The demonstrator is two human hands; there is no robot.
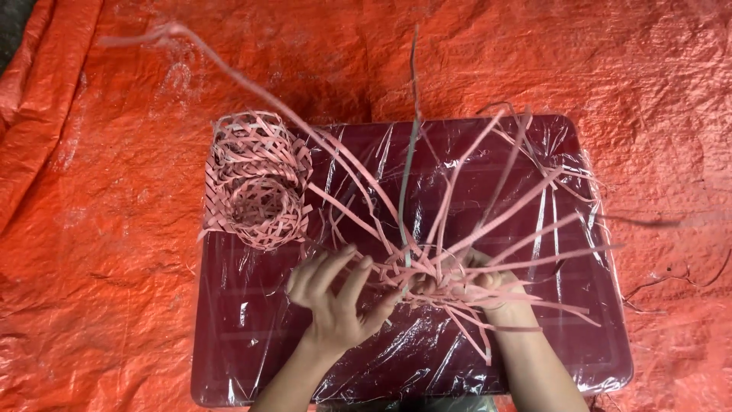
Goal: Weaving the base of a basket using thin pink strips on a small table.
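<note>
Pinched on the crossing of pink strips [427, 278] at lower centre of the frame: fingers [358, 271] of the left hand [332, 297] half spread, tips pressing the weave from the left; right hand [488, 286] closed on the same knot from the right, mostly hidden under the strips. Best kept tight at the crossing, flat against the plastic-wrapped maroon tabletop [252, 351], with each loose end fanned toward upper right and fed singly, one grey-green strip [410, 152] kept apart. Finished woven basket [255, 183] standing at upper left, well apart. Orange tarp [91, 229] all around.
</note>
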